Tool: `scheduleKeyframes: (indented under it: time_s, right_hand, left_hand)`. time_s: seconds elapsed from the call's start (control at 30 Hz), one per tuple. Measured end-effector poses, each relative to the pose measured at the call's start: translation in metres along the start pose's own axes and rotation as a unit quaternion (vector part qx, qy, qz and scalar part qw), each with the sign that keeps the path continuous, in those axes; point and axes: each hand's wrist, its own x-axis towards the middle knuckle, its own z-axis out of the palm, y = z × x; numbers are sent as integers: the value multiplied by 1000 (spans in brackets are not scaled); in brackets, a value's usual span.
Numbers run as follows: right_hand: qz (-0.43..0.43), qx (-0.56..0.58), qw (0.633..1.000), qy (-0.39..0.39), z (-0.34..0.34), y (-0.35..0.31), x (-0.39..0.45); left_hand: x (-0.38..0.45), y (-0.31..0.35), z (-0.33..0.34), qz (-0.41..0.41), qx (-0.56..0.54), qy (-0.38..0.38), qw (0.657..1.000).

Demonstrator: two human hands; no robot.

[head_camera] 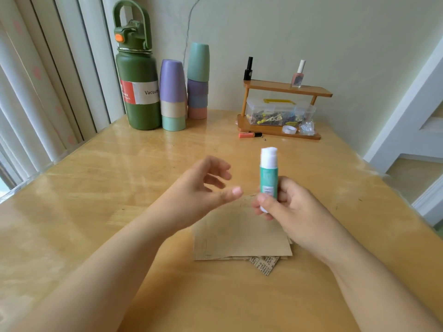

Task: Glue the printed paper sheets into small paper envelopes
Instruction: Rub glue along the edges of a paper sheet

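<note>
Clear box (275, 109) holding small clips, right hand (287, 207) gripping glue stick (269, 178)

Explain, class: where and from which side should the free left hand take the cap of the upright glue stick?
Pinch the white cap round its sides from above with the left hand. The glue stick stands upright, and the right hand already grips its lower barrel, leaving only the cap exposed.
</note>
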Motion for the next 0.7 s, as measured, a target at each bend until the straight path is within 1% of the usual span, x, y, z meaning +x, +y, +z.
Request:
scheduleKeyframes:
  time_s: [0.03, 0.07, 0.1, 0.17, 0.2, 0.27, 0.33, 0.37, 0.43, 0.57, 0.63, 0.7]
  right_hand:
    - [13, -23, 999, 22, -7, 6, 4]
    - [28, -49, 998, 41, -13, 11, 9]
    - [45, -78, 995, 53, -18, 14, 12]
    - [78, -129, 987, 53, -22, 16, 16]
    - [90, -146, 984, 47, -22, 16, 17]
    - [107, -182, 977, 42, -23, 16, 15]
    - [122, -218, 967, 56, -26, 17, 10]
    - [130, -229, 962, 65, -28, 18, 7]
    - [144, -230, 960, 69, -31, 22, 1]
    - [163, -182, 969, 36, -25, 28, -12]
    - [164, -172, 971, 29, -18, 29, -17]
    - [162, -170, 971, 36, -12, 30, -18]
  left_hand:
    - [2, -1, -3, -22, 99, -9, 995]
    - [3, -1, -4, -47, 187, -38, 980]
    - [4, -1, -4, -67, 250, -77, 963]
    - [6, 0, 0, -100, 314, -140, 934]
    - [6, 0, 4, -110, 335, -156, 923]
    - [7, -1, 11, -116, 395, -171, 895]
    - [7, -6, 17, -112, 455, -169, 867]
    - [6, -8, 19, -111, 466, -165, 862]
    - [5, -12, 19, -110, 456, -158, 869]
    - [-1, -15, 19, -102, 413, -130, 896]
    - [-6, -15, 18, -91, 364, -108, 921]
    - [-10, -17, 17, -93, 278, -75, 953]
